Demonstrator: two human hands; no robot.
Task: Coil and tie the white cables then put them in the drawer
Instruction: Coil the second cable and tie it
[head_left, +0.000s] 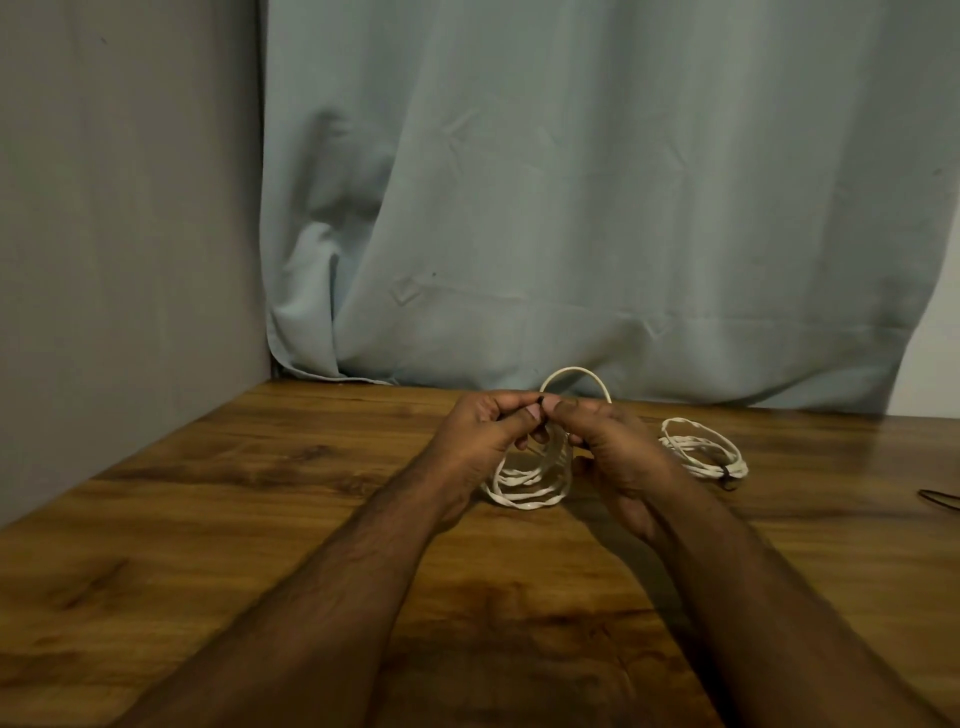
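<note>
A coiled white cable (524, 491) stands partly upright on the wooden table (260, 519), one loop rising above my fingers and the lower loops resting on the wood. My left hand (488, 431) and my right hand (608, 447) meet at the top of the coil, fingertips pinching a small black tie (542, 401) against the cable. To the right lies a second white cable coil (701, 449), flat on the table and bound with a black tie at its near right side. No drawer is in view.
A pale blue curtain (571, 208) hangs behind the table's far edge. A grey wall (130, 234) closes the left side. A thin black tie or wire (940, 498) lies at the right edge of the table.
</note>
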